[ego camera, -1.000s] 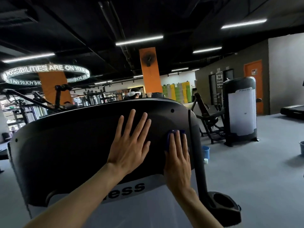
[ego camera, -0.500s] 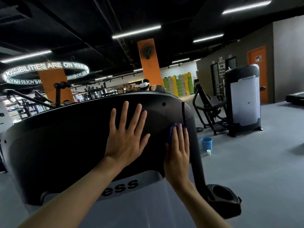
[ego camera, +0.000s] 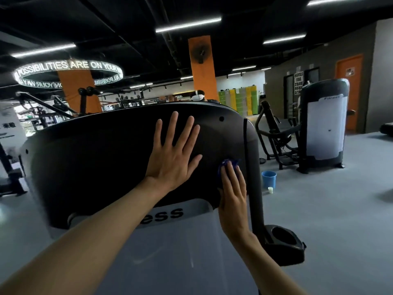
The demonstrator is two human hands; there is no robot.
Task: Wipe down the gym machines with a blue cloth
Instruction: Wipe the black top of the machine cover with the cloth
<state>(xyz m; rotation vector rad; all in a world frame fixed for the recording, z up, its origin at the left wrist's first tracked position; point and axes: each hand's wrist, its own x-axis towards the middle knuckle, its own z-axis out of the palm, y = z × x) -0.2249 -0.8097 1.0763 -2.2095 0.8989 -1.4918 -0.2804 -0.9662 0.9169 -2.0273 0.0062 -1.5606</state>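
One head-worn wide-angle view only. The scene is seen from just behind both forearms, facing forward and slightly down, close to the machine shroud [ego camera: 102, 158]. The gym floor [ego camera: 331, 209] and ceiling are taken in at the frame edges, bent by the lens.

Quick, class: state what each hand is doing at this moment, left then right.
Left hand: open, fingers spread flat on the machine's dark cover.
Right hand: open, straight fingers pressing the blue cloth against that cover.
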